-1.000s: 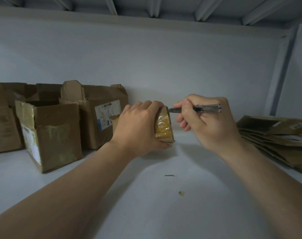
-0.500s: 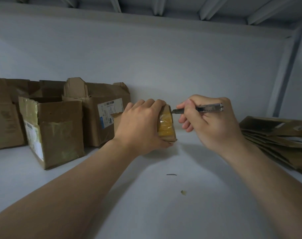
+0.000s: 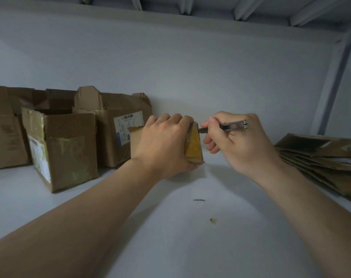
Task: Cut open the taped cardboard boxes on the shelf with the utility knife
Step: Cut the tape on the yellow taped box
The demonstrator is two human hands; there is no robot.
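A small cardboard box [image 3: 193, 146] with yellowish tape on its right face stands on the white shelf [image 3: 190, 227]. My left hand [image 3: 164, 145] grips it from above, fingers curled over the top edge, hiding most of it. My right hand [image 3: 236, 145] holds a metal utility knife [image 3: 230, 126] level, its blade tip at the box's top right edge.
Three opened brown boxes [image 3: 70, 149] stand at the left against the back wall. A stack of flattened cardboard [image 3: 323, 163] lies at the right. Two small scraps [image 3: 199, 200] lie on the shelf in front of the hands.
The blade tip has stayed at the box's upper right edge, and both hands keep the same grip. The view has shifted slightly.
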